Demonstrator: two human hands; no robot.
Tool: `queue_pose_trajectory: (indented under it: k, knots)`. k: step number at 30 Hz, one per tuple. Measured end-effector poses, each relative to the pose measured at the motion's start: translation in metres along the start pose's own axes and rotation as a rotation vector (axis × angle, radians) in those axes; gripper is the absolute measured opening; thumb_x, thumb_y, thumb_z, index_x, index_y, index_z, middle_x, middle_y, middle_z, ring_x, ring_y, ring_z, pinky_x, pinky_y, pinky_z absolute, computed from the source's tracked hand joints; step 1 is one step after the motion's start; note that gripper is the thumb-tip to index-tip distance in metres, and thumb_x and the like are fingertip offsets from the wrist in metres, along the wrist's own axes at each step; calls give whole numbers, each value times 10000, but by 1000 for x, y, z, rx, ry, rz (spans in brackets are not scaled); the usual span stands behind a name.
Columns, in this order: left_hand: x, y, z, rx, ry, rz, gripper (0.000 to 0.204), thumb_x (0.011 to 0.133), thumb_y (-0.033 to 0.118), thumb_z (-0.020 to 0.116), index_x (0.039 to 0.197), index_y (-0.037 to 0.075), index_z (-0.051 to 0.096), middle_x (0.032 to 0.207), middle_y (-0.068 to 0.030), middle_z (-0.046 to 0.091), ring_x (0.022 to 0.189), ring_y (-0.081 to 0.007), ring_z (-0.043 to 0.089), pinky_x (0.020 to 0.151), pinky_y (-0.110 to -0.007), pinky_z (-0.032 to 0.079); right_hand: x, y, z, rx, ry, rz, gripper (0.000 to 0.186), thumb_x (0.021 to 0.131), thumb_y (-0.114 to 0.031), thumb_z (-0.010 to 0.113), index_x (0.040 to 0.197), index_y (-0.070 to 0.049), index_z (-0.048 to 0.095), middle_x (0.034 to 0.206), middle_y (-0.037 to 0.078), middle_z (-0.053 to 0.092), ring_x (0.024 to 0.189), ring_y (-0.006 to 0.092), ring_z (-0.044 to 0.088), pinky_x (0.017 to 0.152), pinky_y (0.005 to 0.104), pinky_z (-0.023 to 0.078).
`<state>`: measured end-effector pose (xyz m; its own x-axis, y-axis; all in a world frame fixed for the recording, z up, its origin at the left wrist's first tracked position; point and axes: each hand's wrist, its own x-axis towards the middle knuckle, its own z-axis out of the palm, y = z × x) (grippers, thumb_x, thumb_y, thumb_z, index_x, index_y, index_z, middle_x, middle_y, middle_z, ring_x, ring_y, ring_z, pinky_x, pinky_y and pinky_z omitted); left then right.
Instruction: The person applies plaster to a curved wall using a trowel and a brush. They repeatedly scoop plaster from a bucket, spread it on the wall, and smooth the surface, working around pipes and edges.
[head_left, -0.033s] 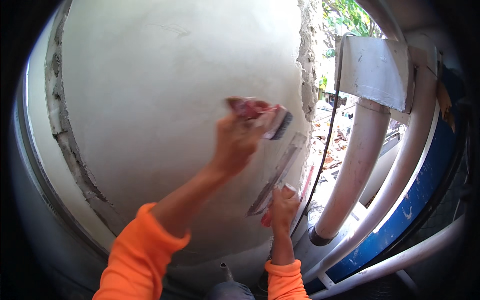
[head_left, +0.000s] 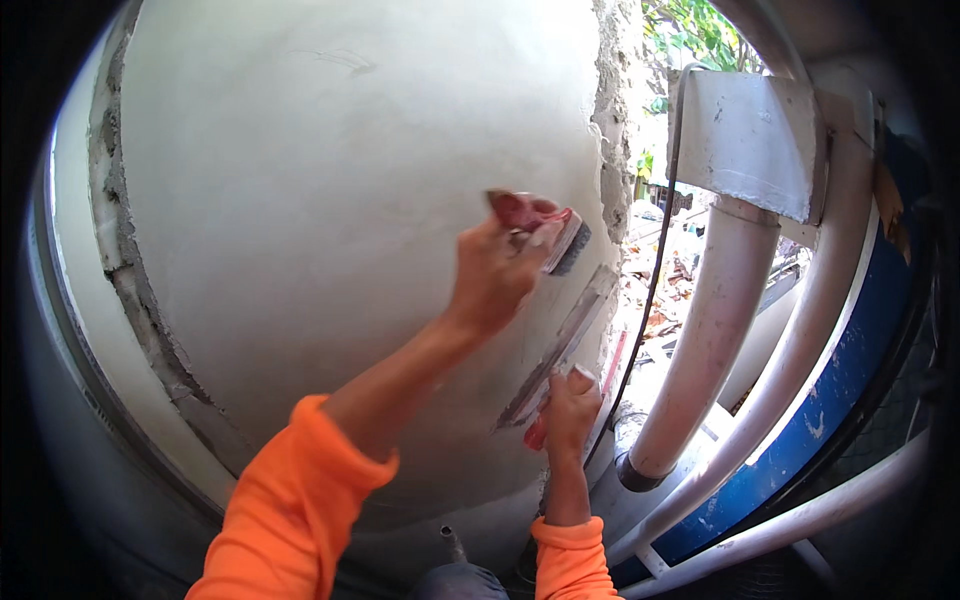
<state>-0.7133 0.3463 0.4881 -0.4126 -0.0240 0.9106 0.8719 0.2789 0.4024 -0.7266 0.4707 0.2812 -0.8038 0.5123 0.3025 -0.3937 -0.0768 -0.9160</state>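
Observation:
My left hand (head_left: 490, 275), in an orange sleeve, is raised against the pale plastered wall (head_left: 280, 200), closed round a brush (head_left: 565, 245) with dark bristles and a red, whitish-smeared upper part. Below and right of it, my right hand (head_left: 575, 410) grips the red handle of a long, plaster-smeared trowel (head_left: 548, 350). The trowel's blade lies slanted along the wall, its upper end near the rough right edge of the plaster (head_left: 615, 160).
At the right stand thick white pipes (head_left: 735, 330), a dark cable (head_left: 655, 290), a pale panel (head_left: 745, 140) and a blue surface (head_left: 840, 370). Beyond are foliage and rubble. A rough groove (head_left: 140, 310) runs down the left. A small pipe stub (head_left: 450, 540) is low in the middle.
My left hand and the brush have shifted slightly to the right. My right hand and the trowel are almost where they were.

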Motion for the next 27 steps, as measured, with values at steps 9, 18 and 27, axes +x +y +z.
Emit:
queue_pose_trajectory:
  k: [9, 18, 27]
  knots:
    - [-50, -7, -145, 344, 451, 127, 214, 1017, 143, 675, 1189, 19, 702, 1139, -98, 707, 1015, -172, 682, 845, -325, 569, 57, -54, 48, 136, -147, -33, 254, 919, -163, 754, 1035, 43, 663, 749, 87, 638, 537, 165, 611, 480, 339, 478]
    - [-335, 52, -285, 192, 1129, -439, 470, 996, 264, 717, 1335, -22, 564, 1326, -161, 584, 1214, -275, 604, 986, -454, 540, -96, -121, 158, -389, -856, -657, 180, 947, -180, 642, 983, -19, 572, 866, 241, 693, 779, 488, 692, 673, 553, 542]
    - [-476, 73, -259, 69, 835, -930, 230, 996, 156, 674, 1175, 61, 565, 1166, -92, 648, 1057, -210, 670, 809, -385, 612, -31, -26, 72, -199, -161, -414, 219, 933, -226, 717, 971, -28, 631, 745, 176, 692, 652, 349, 709, 568, 466, 537]
